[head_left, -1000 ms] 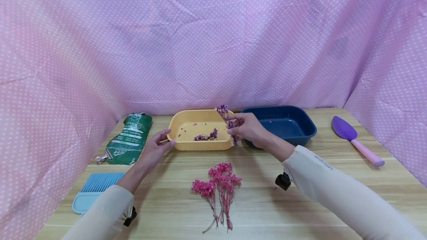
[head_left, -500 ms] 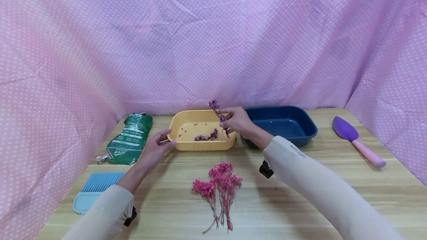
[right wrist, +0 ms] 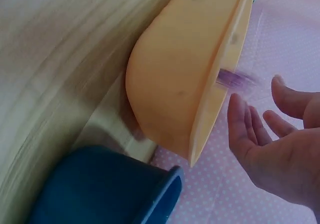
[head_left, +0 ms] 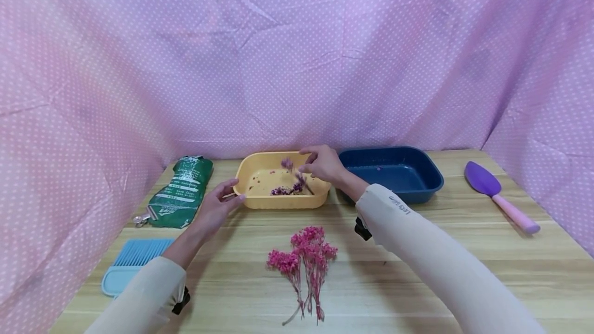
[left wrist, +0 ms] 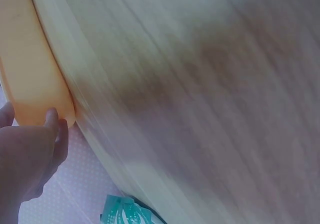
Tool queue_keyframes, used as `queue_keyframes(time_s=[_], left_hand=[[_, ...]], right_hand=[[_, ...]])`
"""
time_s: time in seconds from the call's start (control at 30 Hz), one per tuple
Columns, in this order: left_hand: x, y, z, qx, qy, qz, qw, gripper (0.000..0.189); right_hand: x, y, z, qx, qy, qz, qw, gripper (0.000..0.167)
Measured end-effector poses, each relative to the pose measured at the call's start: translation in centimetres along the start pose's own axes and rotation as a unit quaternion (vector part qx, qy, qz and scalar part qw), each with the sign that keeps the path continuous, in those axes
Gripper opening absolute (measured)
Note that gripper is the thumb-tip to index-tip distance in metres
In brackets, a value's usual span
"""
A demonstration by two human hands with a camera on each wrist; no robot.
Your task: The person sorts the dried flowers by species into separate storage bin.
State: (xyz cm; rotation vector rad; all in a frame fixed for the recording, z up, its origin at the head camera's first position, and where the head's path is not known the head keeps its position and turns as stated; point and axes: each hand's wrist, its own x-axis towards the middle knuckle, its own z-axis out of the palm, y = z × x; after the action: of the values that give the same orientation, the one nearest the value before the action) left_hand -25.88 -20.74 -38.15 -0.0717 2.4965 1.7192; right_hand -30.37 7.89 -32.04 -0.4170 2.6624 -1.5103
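Fingers parted, the right hand (head_left: 322, 164) hovers beside a blurred purple sprig (head_left: 287, 164) tilted over the yellow tray (head_left: 283, 203), head view. Left wrist: left hand (left wrist: 27, 151), fingers extended, touches the tray. Right wrist: sprig a violet streak.

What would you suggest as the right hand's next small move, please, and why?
I would probably lift the right hand clear of the yellow tray: its thumb and fingers stand apart, and the purple sprig, blurred as if falling into the tray, looks free of them.
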Motion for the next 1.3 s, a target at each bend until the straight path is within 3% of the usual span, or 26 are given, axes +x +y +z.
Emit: queue_keyframes(time_s=[0.33, 0.63, 0.93, 1.3], left_hand=[[-0.2, -0.1, 0.0, 0.007, 0.000, 0.008, 0.9999, 0.063], [-0.1, -0.3, 0.0, 0.006, 0.005, 0.010, 0.9999, 0.063], [-0.1, -0.2, 0.1, 0.003, 0.005, 0.010, 0.9999, 0.063], [-0.3, 0.0, 0.1, 0.011, 0.005, 0.010, 0.9999, 0.063]], right_hand=[[-1.7, 0.0, -1.6, -0.030, 0.005, -0.018, 0.9994, 0.038], [-4.9, 1.4, -4.4, -0.019, -0.019, -0.043, 0.9987, 0.038], [-8.8, 2.8, -7.6, -0.004, -0.039, -0.016, 0.9991, 0.037], [-12.6, 4.7, -9.4, -0.007, -0.039, -0.019, 0.9990, 0.038]])
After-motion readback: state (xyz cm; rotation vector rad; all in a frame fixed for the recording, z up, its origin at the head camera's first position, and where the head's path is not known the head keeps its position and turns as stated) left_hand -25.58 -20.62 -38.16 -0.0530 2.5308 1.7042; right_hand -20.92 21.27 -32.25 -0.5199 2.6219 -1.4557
